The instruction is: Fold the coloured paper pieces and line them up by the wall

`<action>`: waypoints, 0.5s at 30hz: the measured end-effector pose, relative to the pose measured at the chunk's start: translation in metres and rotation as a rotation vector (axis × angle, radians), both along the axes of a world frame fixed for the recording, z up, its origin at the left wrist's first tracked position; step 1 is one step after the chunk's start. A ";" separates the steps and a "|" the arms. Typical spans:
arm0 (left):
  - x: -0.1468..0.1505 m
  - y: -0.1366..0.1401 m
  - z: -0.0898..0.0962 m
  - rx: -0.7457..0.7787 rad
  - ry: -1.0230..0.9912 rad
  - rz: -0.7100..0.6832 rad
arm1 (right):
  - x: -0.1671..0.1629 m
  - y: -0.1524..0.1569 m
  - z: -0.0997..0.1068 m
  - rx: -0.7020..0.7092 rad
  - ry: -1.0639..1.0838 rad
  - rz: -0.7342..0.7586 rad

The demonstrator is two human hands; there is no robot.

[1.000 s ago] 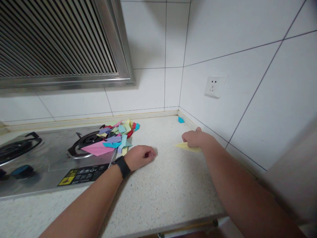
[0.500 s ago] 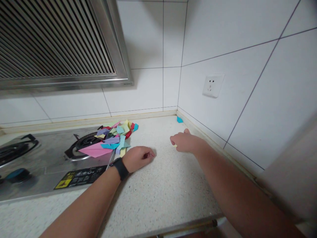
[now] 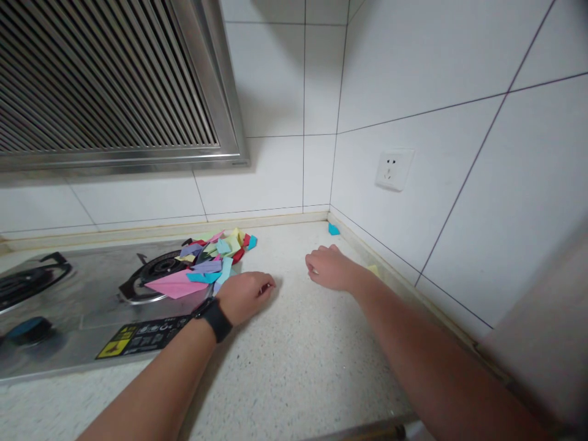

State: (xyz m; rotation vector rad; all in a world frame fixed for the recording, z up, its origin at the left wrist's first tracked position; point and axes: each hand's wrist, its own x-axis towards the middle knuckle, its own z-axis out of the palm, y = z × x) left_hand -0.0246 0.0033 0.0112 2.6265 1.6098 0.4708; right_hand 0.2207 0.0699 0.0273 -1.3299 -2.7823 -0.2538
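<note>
My left hand [image 3: 245,296], with a black watch [image 3: 215,318] on its wrist, rests on the counter beside a heap of folded coloured paper [image 3: 220,254]. Its fingers are curled in, and no paper shows in them. A large pink folded paper [image 3: 177,284] lies at the near side of the heap, over the stove. My right hand [image 3: 331,268] hovers low over the counter, fingers curled and a small gap inside them with nothing visible. Behind its wrist, a yellow folded paper [image 3: 373,269] lies by the right wall, partly hidden. A small blue folded paper [image 3: 333,229] sits in the corner.
The steel gas stove [image 3: 59,355] takes up the left, with black burner supports and a knob [image 3: 30,329]. A range hood [image 3: 114,79] hangs above it. White tiled walls meet behind the speckled counter [image 3: 294,361], and a socket [image 3: 395,169] is on the right wall.
My right hand has moved left, away from the wall; the yellow paper earlier at its fingers now lies by the wall. My left hand has shifted slightly left. The view has tilted a little.
</note>
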 end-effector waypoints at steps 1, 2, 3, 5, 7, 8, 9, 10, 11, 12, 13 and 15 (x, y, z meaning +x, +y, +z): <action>-0.002 0.000 0.003 0.013 0.016 0.003 | -0.004 -0.001 -0.003 -0.001 0.017 0.048; -0.005 -0.001 0.007 0.026 0.038 -0.003 | -0.008 -0.002 -0.005 -0.011 0.025 0.093; -0.009 -0.002 0.011 0.038 0.067 -0.011 | -0.011 -0.002 -0.008 -0.025 0.025 0.133; -0.020 -0.003 0.021 0.067 0.133 -0.009 | -0.016 -0.004 -0.012 -0.047 0.020 0.187; -0.037 -0.004 0.032 0.107 0.156 0.091 | -0.019 -0.004 -0.015 -0.054 0.025 0.220; -0.048 -0.004 0.036 0.123 0.148 0.169 | -0.019 -0.004 -0.015 -0.054 0.035 0.230; -0.060 -0.003 0.039 0.131 0.148 0.252 | -0.019 -0.004 -0.016 -0.052 0.045 0.236; -0.072 -0.002 0.041 0.121 0.156 0.338 | -0.019 -0.004 -0.016 -0.052 0.054 0.240; -0.084 -0.001 0.042 0.082 0.179 0.367 | -0.019 -0.003 -0.016 -0.053 0.060 0.242; -0.097 -0.001 0.042 0.057 0.198 0.386 | -0.019 -0.003 -0.016 -0.057 0.065 0.242; -0.108 0.000 0.041 0.042 0.217 0.402 | -0.018 -0.003 -0.016 -0.062 0.067 0.241; -0.127 0.001 0.038 0.022 0.239 0.429 | -0.017 -0.002 -0.017 -0.074 0.070 0.239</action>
